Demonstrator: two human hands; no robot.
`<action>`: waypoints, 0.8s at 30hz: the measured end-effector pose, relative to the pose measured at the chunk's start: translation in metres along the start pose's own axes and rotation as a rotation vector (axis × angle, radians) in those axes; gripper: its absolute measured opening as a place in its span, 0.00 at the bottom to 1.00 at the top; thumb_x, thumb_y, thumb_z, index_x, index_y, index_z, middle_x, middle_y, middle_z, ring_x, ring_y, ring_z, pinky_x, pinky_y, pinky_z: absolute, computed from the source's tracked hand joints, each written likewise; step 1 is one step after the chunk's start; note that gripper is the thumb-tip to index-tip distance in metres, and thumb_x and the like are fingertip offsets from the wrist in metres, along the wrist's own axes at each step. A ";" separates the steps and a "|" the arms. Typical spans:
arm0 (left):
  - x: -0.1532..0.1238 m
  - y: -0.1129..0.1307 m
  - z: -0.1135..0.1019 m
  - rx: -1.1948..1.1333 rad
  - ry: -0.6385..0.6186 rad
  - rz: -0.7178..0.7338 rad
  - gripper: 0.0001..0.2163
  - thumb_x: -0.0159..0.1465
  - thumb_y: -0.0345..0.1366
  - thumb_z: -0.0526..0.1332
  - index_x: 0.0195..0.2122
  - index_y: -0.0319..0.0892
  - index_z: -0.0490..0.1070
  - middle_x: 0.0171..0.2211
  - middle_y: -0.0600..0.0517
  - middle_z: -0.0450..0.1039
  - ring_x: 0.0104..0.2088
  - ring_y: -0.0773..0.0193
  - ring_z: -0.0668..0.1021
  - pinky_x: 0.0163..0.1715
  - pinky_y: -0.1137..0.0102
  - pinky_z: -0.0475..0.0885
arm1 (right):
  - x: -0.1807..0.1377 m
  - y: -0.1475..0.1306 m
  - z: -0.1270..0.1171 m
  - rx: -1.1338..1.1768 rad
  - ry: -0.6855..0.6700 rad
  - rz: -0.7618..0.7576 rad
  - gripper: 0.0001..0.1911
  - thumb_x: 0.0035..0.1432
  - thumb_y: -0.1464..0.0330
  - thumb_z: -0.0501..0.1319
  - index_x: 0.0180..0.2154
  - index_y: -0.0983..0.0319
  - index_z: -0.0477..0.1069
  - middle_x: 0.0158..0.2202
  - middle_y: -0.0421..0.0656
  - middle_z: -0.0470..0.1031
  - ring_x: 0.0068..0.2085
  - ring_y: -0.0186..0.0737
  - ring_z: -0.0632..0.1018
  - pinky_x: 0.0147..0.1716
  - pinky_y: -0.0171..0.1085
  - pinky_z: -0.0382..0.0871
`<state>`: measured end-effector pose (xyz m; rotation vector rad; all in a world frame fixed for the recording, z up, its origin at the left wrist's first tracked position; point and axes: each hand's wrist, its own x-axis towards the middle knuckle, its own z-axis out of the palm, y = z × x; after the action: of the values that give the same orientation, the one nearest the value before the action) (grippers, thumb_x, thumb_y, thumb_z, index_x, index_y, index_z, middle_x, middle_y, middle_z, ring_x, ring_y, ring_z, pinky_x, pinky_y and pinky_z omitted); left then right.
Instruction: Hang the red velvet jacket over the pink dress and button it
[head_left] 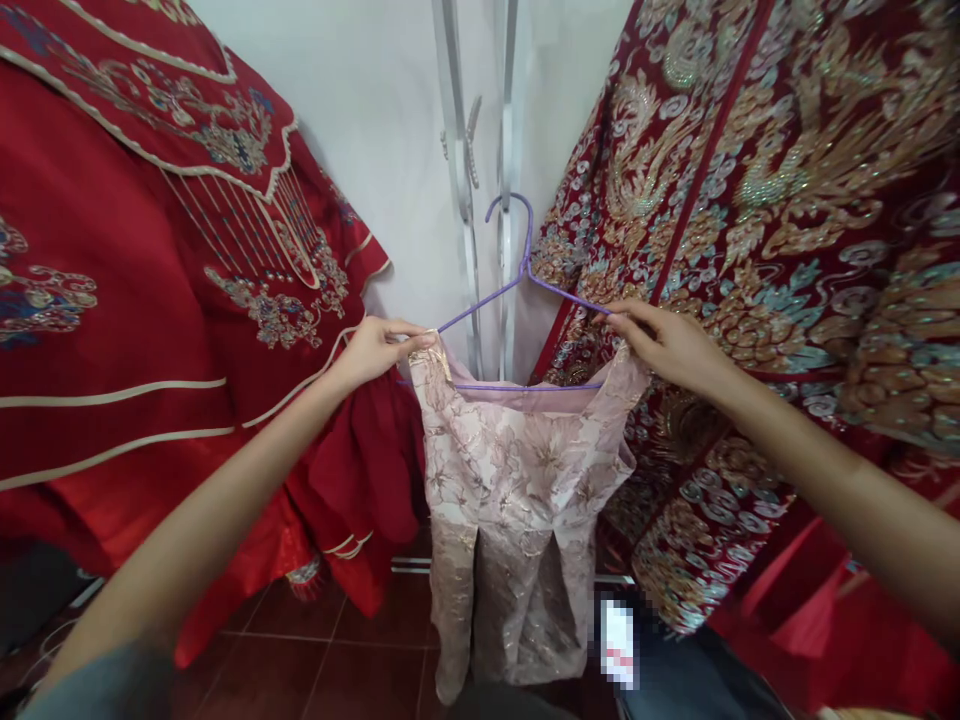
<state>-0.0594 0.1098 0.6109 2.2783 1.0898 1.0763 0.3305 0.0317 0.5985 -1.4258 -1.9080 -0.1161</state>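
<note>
A pale pink dress with a floral pattern hangs in front of me on a thin purple clothes hanger. My left hand pinches the dress's left shoulder strap at the hanger's end. On the other side, my right hand is closed at the right strap, with the thumb and fingers on the hanger's sloping arm. The hanger's hook points up and to the left, in front of white metal uprights; whether it touches them I cannot tell. The skirt falls down towards the floor.
Red embroidered garments hang at the left. A dark red jacket with gold and silver embroidery fills the right. Two white metal uprights stand against the pale wall. Below are brown floor tiles and a black bag-like item.
</note>
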 end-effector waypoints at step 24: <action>0.067 0.006 -0.023 0.184 0.318 -0.068 0.13 0.51 0.43 0.68 0.30 0.38 0.78 0.25 0.50 0.74 0.33 0.58 0.75 0.36 0.68 0.69 | 0.013 -0.003 -0.012 0.121 -0.142 -0.105 0.22 0.61 0.50 0.54 0.42 0.57 0.76 0.42 0.43 0.79 0.41 0.46 0.78 0.43 0.44 0.69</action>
<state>-0.0472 0.1591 0.6605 2.2370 1.4323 1.3955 0.3319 0.0352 0.6159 -1.2828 -2.0698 0.0518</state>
